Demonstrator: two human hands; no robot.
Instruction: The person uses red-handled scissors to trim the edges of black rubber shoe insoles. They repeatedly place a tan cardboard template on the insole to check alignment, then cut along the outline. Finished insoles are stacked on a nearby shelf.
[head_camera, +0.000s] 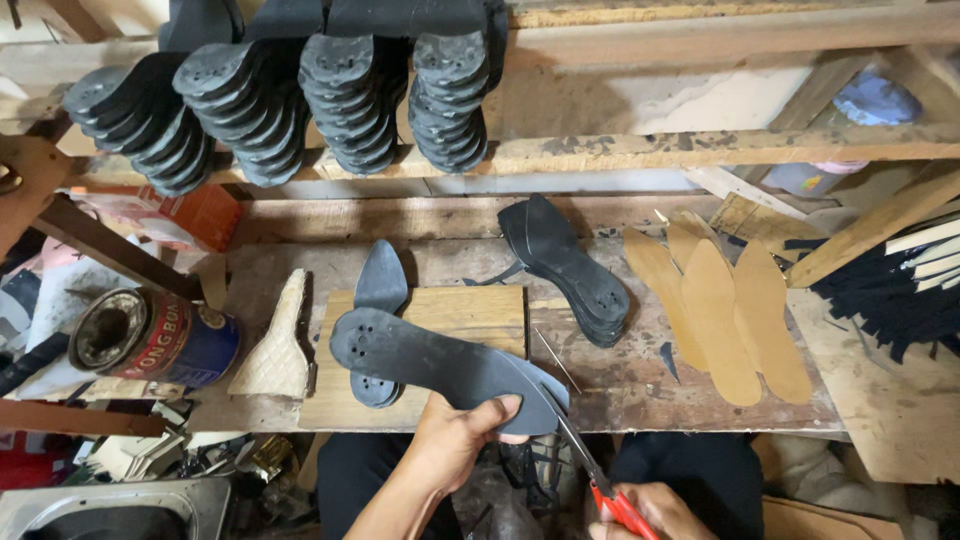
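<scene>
Left-hand fingers (495, 412) gripping black insole (440, 368); right hand (655, 505) closed on red-handled scissors (600, 485).

Soft, even light falls from above, bright on the wooden shelf (700, 150) far beyond the grip. Below the hands it sinks into dim shadow. Edges bend slightly; focus stays fairly sharp.
</scene>
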